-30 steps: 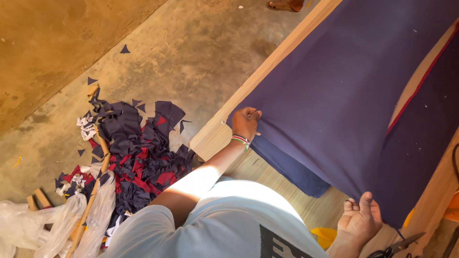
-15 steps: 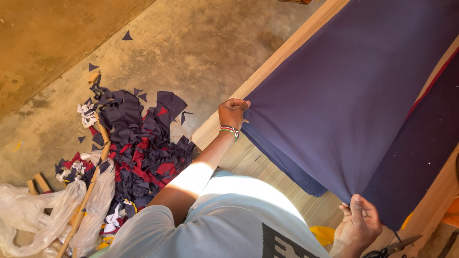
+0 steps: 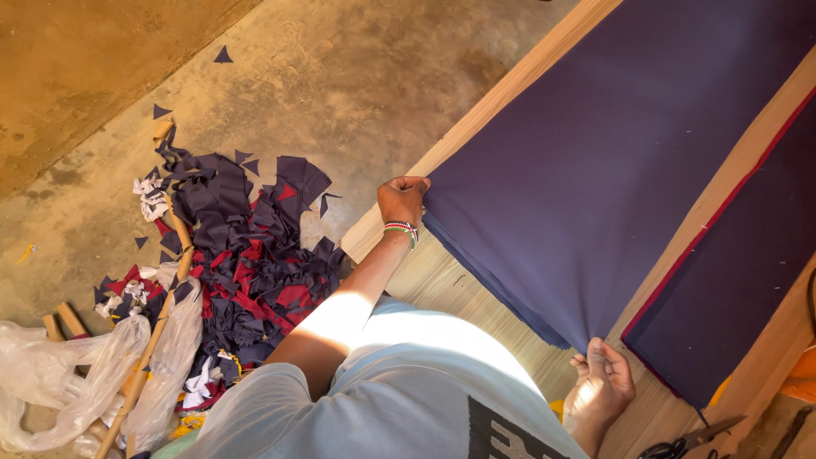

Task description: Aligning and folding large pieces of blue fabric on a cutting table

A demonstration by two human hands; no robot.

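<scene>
A stack of dark purple fabric lies flat on a long wooden table. My left hand grips the near left corner of the stack, at the table's edge. My right hand pinches the near right corner of the same stack. A beaded bracelet sits on my left wrist. Beside the stack lies a second pile of purple fabric over red layers, touched by neither hand.
A heap of purple, red and white fabric scraps lies on the concrete floor left of the table. Clear plastic bags and wooden sticks lie beside it. Black scissors rest at the table's near right corner.
Both hands have drawn the near edge of the purple stack outward, laying it flatter and squarer. The left hand went to the table's edge, and the right hand now pinches the corner.
</scene>
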